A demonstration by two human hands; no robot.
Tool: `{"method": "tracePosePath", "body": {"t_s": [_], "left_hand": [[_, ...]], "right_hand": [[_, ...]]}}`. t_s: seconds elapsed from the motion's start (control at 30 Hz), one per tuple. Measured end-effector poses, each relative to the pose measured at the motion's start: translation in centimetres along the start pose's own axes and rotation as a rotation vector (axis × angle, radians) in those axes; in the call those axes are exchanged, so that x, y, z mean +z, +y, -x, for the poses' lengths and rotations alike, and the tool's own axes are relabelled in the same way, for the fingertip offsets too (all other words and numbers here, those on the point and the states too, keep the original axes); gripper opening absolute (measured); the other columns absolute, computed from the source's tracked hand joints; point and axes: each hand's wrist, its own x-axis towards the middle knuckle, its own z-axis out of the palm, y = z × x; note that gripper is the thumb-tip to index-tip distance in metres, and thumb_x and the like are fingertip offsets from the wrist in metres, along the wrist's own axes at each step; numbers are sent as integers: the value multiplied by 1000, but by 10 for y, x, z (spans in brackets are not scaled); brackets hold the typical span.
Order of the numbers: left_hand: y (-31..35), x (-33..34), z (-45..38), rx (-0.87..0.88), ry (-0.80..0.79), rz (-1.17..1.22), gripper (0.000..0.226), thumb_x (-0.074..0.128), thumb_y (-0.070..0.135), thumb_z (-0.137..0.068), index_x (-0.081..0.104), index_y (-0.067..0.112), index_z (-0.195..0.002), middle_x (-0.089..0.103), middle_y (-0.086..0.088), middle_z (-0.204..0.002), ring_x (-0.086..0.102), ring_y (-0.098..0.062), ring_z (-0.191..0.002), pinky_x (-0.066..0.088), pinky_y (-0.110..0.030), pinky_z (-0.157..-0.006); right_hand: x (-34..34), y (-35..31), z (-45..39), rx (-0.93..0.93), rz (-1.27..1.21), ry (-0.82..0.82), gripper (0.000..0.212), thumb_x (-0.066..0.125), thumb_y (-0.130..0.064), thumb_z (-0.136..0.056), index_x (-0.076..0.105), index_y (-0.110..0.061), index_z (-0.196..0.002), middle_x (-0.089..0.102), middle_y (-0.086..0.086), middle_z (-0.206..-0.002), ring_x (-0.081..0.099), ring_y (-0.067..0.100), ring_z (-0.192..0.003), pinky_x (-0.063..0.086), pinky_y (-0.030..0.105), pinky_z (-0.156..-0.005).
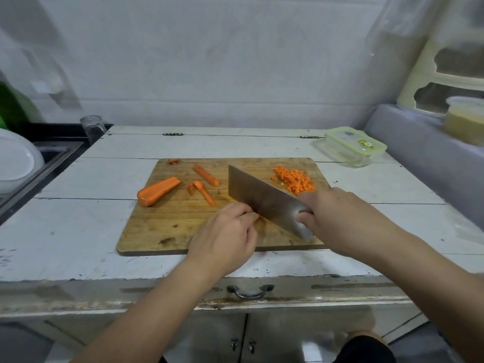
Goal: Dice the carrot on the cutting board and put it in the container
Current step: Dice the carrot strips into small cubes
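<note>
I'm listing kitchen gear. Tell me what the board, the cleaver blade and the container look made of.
Board: wood, worn and stained, grain lines visible. Cleaver blade: dull grey metal, likely steel. Container: clear body, glass or plastic; green-rimmed plastic-looking lid.

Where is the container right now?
Head view: the container, lid on, sits on the table's far right, beyond the cutting board's right corner, behind the diced carrot.

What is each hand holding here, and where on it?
The right hand grips the cleaver by its handle, hidden in the fist. The left hand curls against the blade's side; whatever it steadies, likely carrot, is hidden.
</note>
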Motion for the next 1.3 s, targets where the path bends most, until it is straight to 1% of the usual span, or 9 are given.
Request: {"method": "tracePosePath", "body": {"t_s": [0.1, 0.17, 0.3, 0.5, 0.8, 0.9, 1.03, 1.17, 1.3], "left_hand": [[-1, -1, -1, 20, -20, -17, 38, 48, 21, -94, 75, 15, -120, 69, 6, -112, 61, -12, -108, 59, -37, -84], [0, -2, -1, 40, -24, -42, 35, 50, 18, -93, 75, 14, -118, 70, 4, -110, 62, -14, -106, 59, -37, -82], [3, -2, 1, 57, -21, -86, 35, 45, 21, -94, 72, 13, -115, 66, 2, -111, 62, -18, -101, 58, -36, -72], [3, -2, 0, 68, -24, -86, 37, 41, 22, -94, 71, 13, -114, 66, 1, -109, 60, -18, -102, 57, -36, -76], [3, -3, -1, 60, -49, -84, 36, 41, 22, -94, 71, 13, -112, 67, 2, -107, 60, -16, -103, 57, -36, -77], [4, -4, -1, 56, -53, -88, 37, 41, 22, -93, 71, 14, -113, 67, 3, -107, 59, -15, -105, 57, -35, -78], [4, -4, 0, 58, -70, -93, 40, 39, 23, -94, 71, 14, -116, 68, 3, -110, 59, -15, -106, 57, -36, -81], [5, -6, -1, 50, -80, -91, 42, 37, 24, -94, 70, 14, -117, 68, 3, -111, 59, -16, -106, 57, -37, -80], [4, -6, -2, 53, -73, -95, 38, 42, 22, -93, 70, 13, -116, 68, 2, -109, 60, -17, -105, 57, -37, -80]], "right_hand": [[1, -2, 0, -11, 24, 7, 18, 46, -26, -96, 45, -25, -78, 55, 1, -80, 53, 23, -76, 49, 38, -65], [1, -3, 1, -21, 44, 15, 15, 45, -26, -97, 47, -25, -81, 54, 1, -80, 55, 25, -78, 53, 40, -68], [-2, -5, 1, -18, 48, 12, 15, 45, -26, -97, 47, -27, -82, 52, -1, -78, 53, 23, -76, 51, 38, -66], [-2, -2, 3, -6, 15, 23, 20, 45, -26, -95, 43, -25, -75, 53, 0, -75, 51, 19, -72, 46, 39, -62], [-3, -5, 6, 16, 6, 16, 25, 46, -27, -97, 39, -26, -73, 54, 0, -76, 51, 18, -72, 49, 39, -64], [-5, -6, 6, 32, -9, 25, 26, 45, -28, -98, 39, -26, -73, 53, -1, -74, 48, 14, -69, 44, 36, -60], [-5, -8, 7, 27, 24, 2, 25, 44, -25, -97, 38, -27, -73, 55, 0, -76, 51, 17, -70, 48, 38, -65], [-6, -10, 8, 22, 52, -5, 26, 43, -25, -100, 37, -27, -75, 54, 1, -78, 51, 19, -72, 50, 39, -67], [-4, -10, 8, 9, 90, -28, 31, 42, -28, -102, 30, -28, -73, 47, -1, -77, 48, 22, -74, 51, 40, -70]]}}
